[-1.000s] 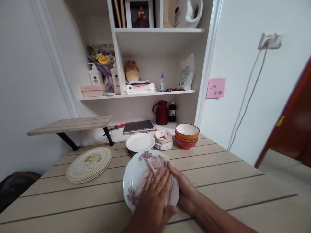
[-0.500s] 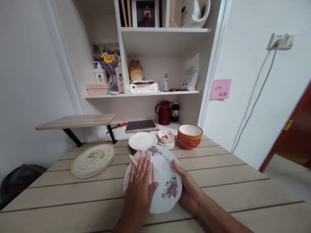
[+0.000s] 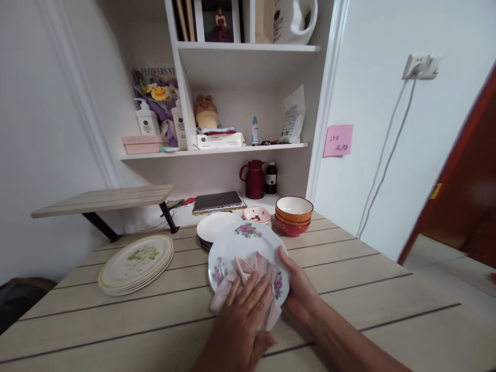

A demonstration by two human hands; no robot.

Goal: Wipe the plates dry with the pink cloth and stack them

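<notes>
While the right hand (image 3: pixel 300 289) clamps the plate's rim (image 3: pixel 267 235) beside open tabletop (image 3: pixel 341 266), left palm (image 3: pixel 246 310) presses cloth (image 3: pixel 262 263).

Floral plate (image 3: pixel 228 243): lower portion concealed by the pink cloth (image 3: pixel 260 262) and the left hand (image 3: pixel 246 307); underside not visible. Left palm: hidden against the cloth. Right hand (image 3: pixel 303 287): fingers concealed behind the plate — only the thumb is exposed. White plates (image 3: pixel 215 226) and small bowl (image 3: pixel 256 213): partly obscured by the floral plate. White jug (image 3: pixel 296 23) and picture frame (image 3: pixel 199 23): cut off at the top edge. Dark object (left edge) (image 3: pixel 23 299): truncated; type indeterminate. Bottle label (image 3: pixel 270 179): print too small to read.
</notes>
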